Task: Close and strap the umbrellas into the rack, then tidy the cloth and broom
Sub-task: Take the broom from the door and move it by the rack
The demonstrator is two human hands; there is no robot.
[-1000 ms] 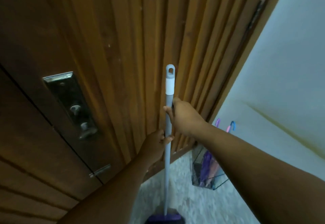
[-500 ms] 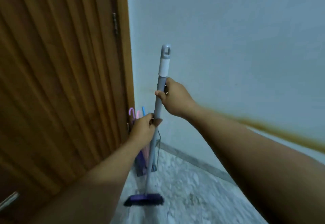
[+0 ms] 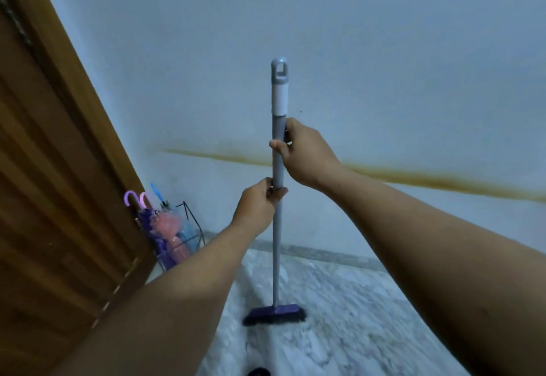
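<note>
Broom [image 3: 276,228] standing upright on the floor [image 3: 339,301], purple head down, right hand [image 3: 307,154] wrapped tight around the pole above left hand [image 3: 260,202], rack [image 3: 189,236] left of the broom holding closed umbrellas [image 3: 165,228], straps too blurry to see, door [image 3: 59,183] cut off

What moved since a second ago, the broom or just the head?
The view swung right, from the wooden door to the wall; the broom came away from the door toward the wall. Both hands, left hand and right hand, still grip it, and the umbrellas stay racked.
</note>
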